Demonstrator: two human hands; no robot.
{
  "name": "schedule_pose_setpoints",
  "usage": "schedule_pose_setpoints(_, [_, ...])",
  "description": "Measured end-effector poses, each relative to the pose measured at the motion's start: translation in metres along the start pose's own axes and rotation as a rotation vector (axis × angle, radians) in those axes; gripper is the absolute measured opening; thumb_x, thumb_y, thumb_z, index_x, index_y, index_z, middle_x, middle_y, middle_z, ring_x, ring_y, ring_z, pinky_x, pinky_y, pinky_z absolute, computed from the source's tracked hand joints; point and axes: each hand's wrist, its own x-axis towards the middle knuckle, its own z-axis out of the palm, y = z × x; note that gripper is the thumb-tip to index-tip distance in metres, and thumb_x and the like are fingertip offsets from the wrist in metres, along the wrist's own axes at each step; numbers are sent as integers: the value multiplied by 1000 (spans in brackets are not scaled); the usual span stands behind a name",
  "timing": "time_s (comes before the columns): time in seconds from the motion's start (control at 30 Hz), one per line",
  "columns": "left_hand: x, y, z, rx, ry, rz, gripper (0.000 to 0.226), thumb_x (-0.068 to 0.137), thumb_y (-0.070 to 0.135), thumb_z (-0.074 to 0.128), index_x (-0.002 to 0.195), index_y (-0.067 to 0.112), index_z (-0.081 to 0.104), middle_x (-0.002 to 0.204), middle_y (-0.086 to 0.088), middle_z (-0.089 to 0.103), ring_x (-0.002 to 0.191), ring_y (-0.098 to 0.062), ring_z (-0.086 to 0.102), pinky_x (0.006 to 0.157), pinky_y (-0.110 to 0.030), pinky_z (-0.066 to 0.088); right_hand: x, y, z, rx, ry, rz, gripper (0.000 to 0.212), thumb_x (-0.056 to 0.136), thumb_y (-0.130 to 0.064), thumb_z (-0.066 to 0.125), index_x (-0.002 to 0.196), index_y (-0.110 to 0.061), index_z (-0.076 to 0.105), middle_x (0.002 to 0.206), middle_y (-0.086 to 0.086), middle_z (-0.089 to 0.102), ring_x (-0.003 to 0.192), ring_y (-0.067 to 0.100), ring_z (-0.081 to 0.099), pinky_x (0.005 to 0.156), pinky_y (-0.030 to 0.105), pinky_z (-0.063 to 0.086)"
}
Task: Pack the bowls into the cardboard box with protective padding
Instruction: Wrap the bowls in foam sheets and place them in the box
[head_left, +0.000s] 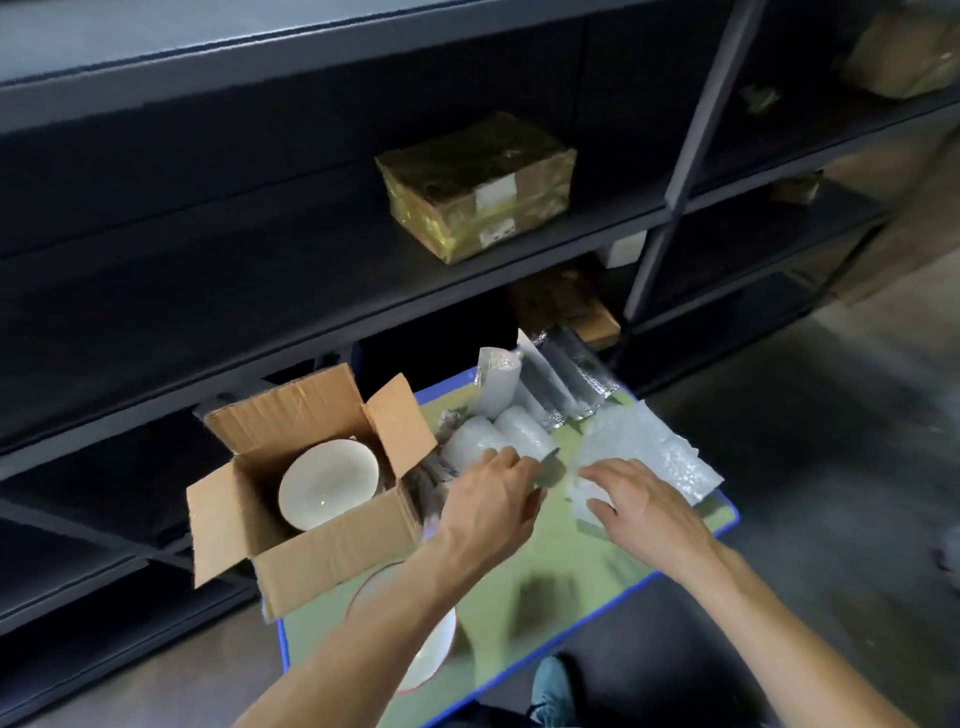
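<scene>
**Nothing we can read**

We find two white labels (496, 189) on the wrapped parcel (441, 171) on the shelf (311, 270), but their print is too blurred for us to read. A white tag (623, 248) under that shelf is just as unclear. On the cardboard box (332, 558) we make out no lettering.

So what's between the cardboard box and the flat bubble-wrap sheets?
Head view: the rolls of padding and the left hand lie between the box and the sheets, on the green mat.
</scene>
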Motion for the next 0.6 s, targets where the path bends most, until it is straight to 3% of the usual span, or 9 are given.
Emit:
schedule_pose_setpoints(0.13, [33,32,24,9,-49,35,32,97,35,51,120,14,60,108,-5,62,101,-29,57,77,-40,49,-13,49,-4,-14,-32,111,47,101,-30,48,148,-23,43,149,-10,44,139,15,35,107,30,38])
schedule_pose_setpoints(0.3, [68,53,52,93,-188,11,39,100,38,48,129,12,52,121,-7,57,111,-28,52,88,-40,48,-21,97,-14,-17,-63,236,49,101,-30,48,149,-22,40,150,-8,42,140,16,33,104,34,39])
schedule_pose_setpoints(0.43, [91,55,71,111,-270,-24,36,101,37,48,123,10,50,122,-10,54,113,-30,50,88,-41,45,-16,126,-18,10,-84,332,48,101,-29,47,148,-20,41,147,-6,44,135,19,37,101,37,43])
schedule_pose_setpoints(0.6, [121,52,88,119,-301,-65,47,101,34,49,138,7,42,137,-12,46,123,-31,45,94,-42,46,1,148,-14,12,-109,404,46,101,-30,49,144,-16,43,142,1,46,128,25,40,95,41,47])
